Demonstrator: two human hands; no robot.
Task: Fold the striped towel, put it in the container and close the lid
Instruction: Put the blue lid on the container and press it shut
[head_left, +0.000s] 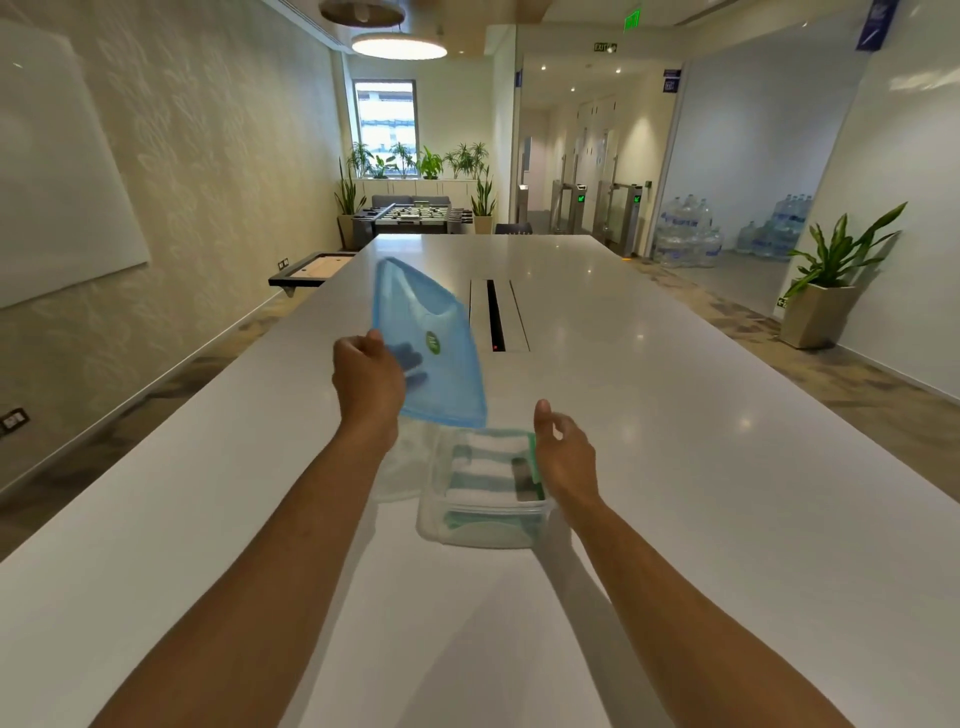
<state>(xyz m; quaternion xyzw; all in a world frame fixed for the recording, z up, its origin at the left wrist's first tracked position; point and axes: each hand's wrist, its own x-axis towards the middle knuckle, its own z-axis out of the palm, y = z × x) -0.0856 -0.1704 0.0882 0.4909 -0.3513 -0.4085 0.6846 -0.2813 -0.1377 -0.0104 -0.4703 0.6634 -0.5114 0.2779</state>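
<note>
The striped towel (488, 470), folded, with white and teal bands, lies inside the clear plastic container (480, 535) on the white table. My left hand (368, 382) grips the translucent blue lid (426, 338) by its left edge and holds it tilted in the air above and behind the container. The lid's near edge hangs just over the container's far rim. My right hand (563, 452) is at the container's right rim with its fingers apart, holding nothing.
The long white table (675, 467) stretches ahead, with a cable slot (496, 317) in its middle beyond the lid. A potted plant (826, 291) stands on the floor at the right. Stacked water bottles (685, 234) stand behind the table's far right.
</note>
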